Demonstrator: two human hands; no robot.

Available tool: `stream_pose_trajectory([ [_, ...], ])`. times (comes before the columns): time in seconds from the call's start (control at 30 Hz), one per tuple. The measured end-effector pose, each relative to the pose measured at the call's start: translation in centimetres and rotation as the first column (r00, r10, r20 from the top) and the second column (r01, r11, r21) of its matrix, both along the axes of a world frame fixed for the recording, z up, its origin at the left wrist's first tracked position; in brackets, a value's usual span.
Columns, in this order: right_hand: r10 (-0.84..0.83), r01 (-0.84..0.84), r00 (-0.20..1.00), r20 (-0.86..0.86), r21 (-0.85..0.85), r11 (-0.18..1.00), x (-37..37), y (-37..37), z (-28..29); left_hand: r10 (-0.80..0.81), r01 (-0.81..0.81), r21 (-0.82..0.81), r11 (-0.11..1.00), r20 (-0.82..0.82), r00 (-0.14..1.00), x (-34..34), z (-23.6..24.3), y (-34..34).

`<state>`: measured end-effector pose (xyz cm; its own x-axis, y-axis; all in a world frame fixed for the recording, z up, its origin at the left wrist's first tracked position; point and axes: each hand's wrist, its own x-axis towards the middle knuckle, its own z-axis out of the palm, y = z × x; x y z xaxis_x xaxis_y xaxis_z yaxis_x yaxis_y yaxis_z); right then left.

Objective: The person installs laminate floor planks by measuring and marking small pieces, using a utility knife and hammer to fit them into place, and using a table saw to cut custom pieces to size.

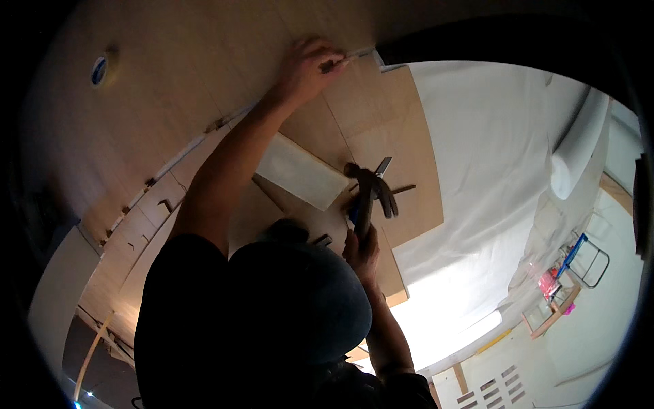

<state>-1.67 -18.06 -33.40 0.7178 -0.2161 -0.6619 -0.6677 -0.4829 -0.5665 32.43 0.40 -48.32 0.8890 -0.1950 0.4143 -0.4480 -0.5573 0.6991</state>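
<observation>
My left hand [315, 67] is at a seam in the light wood boards [177, 61], fingers curled together at a small piece I cannot make out, beside a thin pale strip [360, 53]. My right hand [362, 253] grips a claw hammer [371, 191] by its handle, head up, lower down in view. Around the hammer's head show a metal blade-like tool [383, 165] and a thin dark bar [404, 187], partly hidden. A pale rectangular panel [306, 174] lies on loose wood boards [368, 109] between my arms. My cap and shoulders hide the lower middle.
A tape roll [102, 69] is at upper left. Small dark clips [163, 203] sit along the left seam. White sheeting [477, 163] covers the right, with a white roll [565, 163]. A blue-handled frame [578, 253] and shelf stand far right, near a slotted white panel [490, 388].
</observation>
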Motion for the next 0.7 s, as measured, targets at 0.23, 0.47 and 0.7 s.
stream_pose_trajectory([
  [0.23, -0.137, 0.138, 0.984, -0.116, 0.001, 0.990, -4.1, 0.0, 2.3, -0.274, -0.133, -0.717, 0.684, -0.421, 0.865, 3.1, 3.2, 0.3],
  [0.47, -0.148, 0.151, 0.976, -0.157, 0.007, 0.989, -3.5, 0.2, 2.4, -0.040, 0.085, 0.100, 0.991, -0.385, 0.922, -0.1, 3.5, -0.1],
  [0.7, -0.143, 0.153, 0.964, -0.224, 0.026, 0.988, -3.2, 0.3, 2.8, 0.069, 0.089, 0.404, 0.911, -0.361, 0.930, 0.2, 2.9, -1.2],
])
